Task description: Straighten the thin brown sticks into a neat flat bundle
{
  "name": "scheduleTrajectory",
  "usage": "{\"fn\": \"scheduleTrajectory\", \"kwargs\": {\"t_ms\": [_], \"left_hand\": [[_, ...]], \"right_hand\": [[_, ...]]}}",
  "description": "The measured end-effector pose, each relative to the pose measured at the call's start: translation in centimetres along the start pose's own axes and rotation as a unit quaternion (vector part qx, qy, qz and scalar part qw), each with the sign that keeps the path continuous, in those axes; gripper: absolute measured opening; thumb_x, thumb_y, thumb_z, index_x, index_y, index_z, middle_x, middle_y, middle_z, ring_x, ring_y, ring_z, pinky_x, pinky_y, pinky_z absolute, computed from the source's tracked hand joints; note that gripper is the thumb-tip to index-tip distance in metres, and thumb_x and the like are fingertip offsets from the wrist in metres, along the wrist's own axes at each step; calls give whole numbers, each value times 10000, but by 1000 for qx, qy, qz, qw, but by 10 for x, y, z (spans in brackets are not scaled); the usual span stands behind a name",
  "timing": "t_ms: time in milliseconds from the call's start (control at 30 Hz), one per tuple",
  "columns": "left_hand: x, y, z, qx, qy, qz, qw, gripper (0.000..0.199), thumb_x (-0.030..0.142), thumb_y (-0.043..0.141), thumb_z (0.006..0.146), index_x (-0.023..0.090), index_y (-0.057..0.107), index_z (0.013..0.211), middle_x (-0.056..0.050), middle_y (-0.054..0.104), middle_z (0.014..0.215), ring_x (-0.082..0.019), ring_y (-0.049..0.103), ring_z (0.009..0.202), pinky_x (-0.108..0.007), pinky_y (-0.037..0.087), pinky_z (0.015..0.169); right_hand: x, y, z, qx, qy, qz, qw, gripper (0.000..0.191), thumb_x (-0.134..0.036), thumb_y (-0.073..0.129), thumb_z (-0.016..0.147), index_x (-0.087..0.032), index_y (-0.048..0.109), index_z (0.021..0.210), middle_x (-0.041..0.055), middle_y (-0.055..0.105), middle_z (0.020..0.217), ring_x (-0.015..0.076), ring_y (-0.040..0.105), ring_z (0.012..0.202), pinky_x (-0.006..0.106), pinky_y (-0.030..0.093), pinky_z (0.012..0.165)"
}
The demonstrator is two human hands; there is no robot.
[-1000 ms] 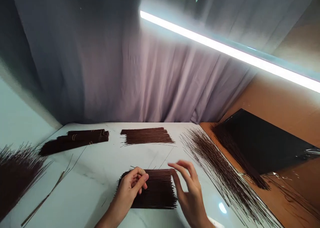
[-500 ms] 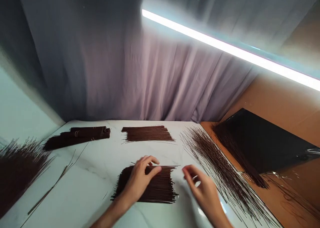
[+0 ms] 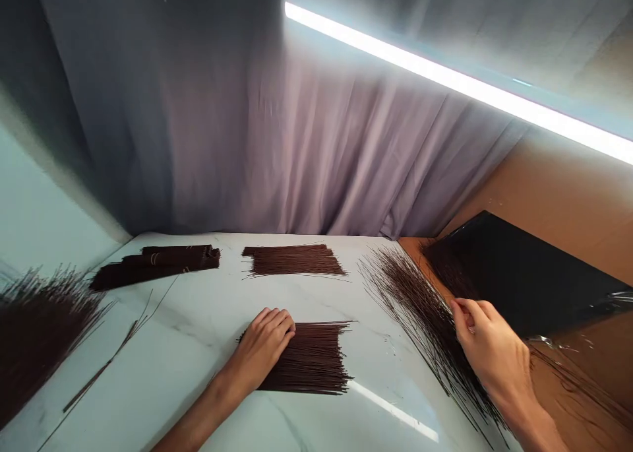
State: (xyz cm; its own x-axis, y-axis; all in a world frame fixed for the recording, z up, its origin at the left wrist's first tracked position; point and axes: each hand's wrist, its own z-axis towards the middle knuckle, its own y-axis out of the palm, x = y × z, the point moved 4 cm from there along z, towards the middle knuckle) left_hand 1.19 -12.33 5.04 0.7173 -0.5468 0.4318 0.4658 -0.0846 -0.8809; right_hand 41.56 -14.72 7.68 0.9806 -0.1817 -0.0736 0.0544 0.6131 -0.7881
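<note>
A flat bundle of thin dark-brown sticks [image 3: 311, 359] lies on the table in front of me. Over its left part rests my left hand [image 3: 267, 343], fingers curled together near the top edge; whether a stick is between them is hidden. To the right, my right hand [image 3: 489, 343] is above a long loose pile of similar sticks [image 3: 420, 307]. Its thumb and forefinger are pinched, and I cannot make out anything between the tips.
Behind the bundle lies another flat row of sticks [image 3: 297, 260]. Tied dark bundles [image 3: 158, 264] sit at the back left, a large heap of sticks [image 3: 39, 333] at far left, a few loose sticks [image 3: 119, 350] nearby. A black sheet [image 3: 524, 277] lies on the brown surface [image 3: 588, 366] at right.
My right hand has moved right, from beside the bundle to over the loose pile. My left hand has shifted slightly left, and its raised fingers have curled down onto the bundle.
</note>
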Motion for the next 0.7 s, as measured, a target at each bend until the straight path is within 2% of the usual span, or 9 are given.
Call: {"fn": "scheduleTrajectory", "kwargs": {"t_ms": [33,100,233,333,400,500,567,633,700], "left_hand": [[0,1,0,0,7,10,1000,241,129,440,1030,216,619,895,-29,665,933,-228,603,866,-387,406,858],[0,4,-1,3,16,27,999,253,139,412,1041,212,608,898,-47,660,938,-242,598,870,-409,400,872],[1,-2,-3,13,17,32,999,265,149,362,1059,224,569,912,-36,639,930,-232,589,829,-389,416,817],[3,-16,-8,24,-10,-32,999,237,194,332,1074,244,530,953,-14,613,955,-207,589,810,-347,434,771],[4,-25,-14,21,-58,-105,993,221,252,309,1084,255,504,980,0,602,950,-182,580,764,-315,447,745],[3,-33,-21,25,-136,-210,968,245,337,302,1086,257,493,955,15,585,887,-165,557,732,-272,440,707],[3,-33,-23,35,-146,-261,953,274,380,334,1079,250,508,912,16,563,857,-167,546,769,-258,427,717],[3,-29,-24,42,-146,-308,939,298,429,375,1064,239,535,899,19,531,814,-161,514,743,-246,411,685],[1,-22,-24,50,-162,-352,920,337,486,404,1044,228,567,903,27,495,757,-144,458,653,-232,372,591]], "right_hand": [[-15,-3,-1,29,-16,21,999,298,-381,450,1023,-190,674,979,83,687,920,227,637,728,303,388,571],[-53,-4,0,31,-85,82,993,279,-354,444,1046,-170,653,1031,94,673,957,225,643,801,304,440,652],[-132,8,6,-53,-235,206,948,206,-264,457,1051,-169,639,1031,98,657,997,215,636,903,315,495,797],[-183,29,22,-93,-295,224,924,164,-214,481,1045,-208,644,1059,70,670,1033,198,623,956,305,511,830],[-209,53,39,-107,-315,227,916,148,-190,515,1033,-218,651,1082,66,679,1061,198,620,992,307,526,843],[-235,98,65,-122,-318,212,916,152,-219,592,1007,-193,657,1142,76,679,1129,208,637,1030,352,554,880],[-244,125,74,-131,-318,197,918,241,-299,627,998,-178,637,1207,80,659,1205,213,657,1036,401,571,886],[-250,144,76,-135,-319,184,920,312,-350,631,996,-178,615,1256,86,636,1260,219,663,1046,429,576,887],[-253,153,74,-131,-323,175,921,321,-351,627,998,-183,609,1271,90,630,1277,223,660,1059,431,575,895]]}}
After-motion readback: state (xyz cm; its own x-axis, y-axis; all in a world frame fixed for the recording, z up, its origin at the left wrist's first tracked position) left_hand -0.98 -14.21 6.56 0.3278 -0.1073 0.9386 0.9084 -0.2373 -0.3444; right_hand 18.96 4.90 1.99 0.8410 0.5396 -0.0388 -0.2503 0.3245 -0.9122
